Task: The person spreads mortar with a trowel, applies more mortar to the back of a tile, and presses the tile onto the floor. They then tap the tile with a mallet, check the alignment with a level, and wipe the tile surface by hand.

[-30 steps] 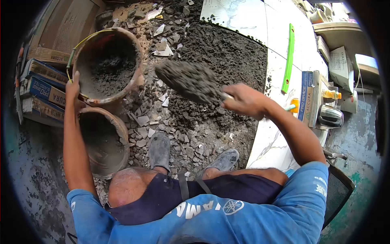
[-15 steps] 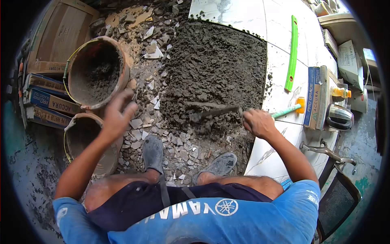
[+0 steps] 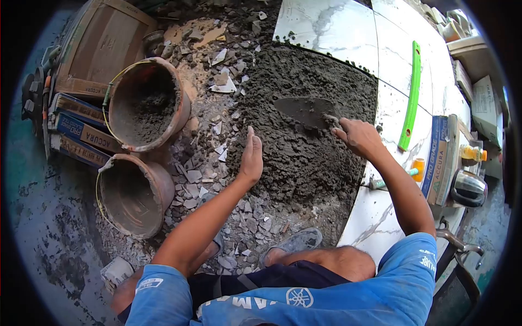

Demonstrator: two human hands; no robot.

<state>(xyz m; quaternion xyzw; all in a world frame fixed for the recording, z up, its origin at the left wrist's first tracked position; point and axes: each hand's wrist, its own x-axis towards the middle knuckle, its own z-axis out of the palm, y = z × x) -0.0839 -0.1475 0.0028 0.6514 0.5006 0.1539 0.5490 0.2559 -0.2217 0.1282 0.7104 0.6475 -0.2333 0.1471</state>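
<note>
My right hand (image 3: pixel 360 137) is closed round the handle of a trowel (image 3: pixel 305 111), at the right side of the dark mortar bed (image 3: pixel 310 163). The trowel's broad blade points left and lies flat over the mortar's upper middle. My left hand (image 3: pixel 252 158) is held edge-on at the bed's left border, fingers stretched out together, with nothing in it. White marble-look tiles (image 3: pixel 331 30) edge the mortar at the top and right. A green spirit level (image 3: pixel 411 98) rests on the tiles beyond my right hand. Nearer to my right forearm lies a mallet with an orange head (image 3: pixel 418 169).
At the left, one bucket (image 3: pixel 184 103) holds some mortar and a second bucket (image 3: pixel 163 182) stands below it. Broken tile pieces (image 3: pixel 196 176) cover the ground around my feet. Tile boxes (image 3: pixel 81 133) are stacked far left; another box (image 3: pixel 439 157) stands right, beside a kettle (image 3: pixel 468 188).
My left hand has moved right, from beside the buckets to the mortar's left border. My right hand has carried the trowel up the bed, its blade now flatter. The view has shifted.
</note>
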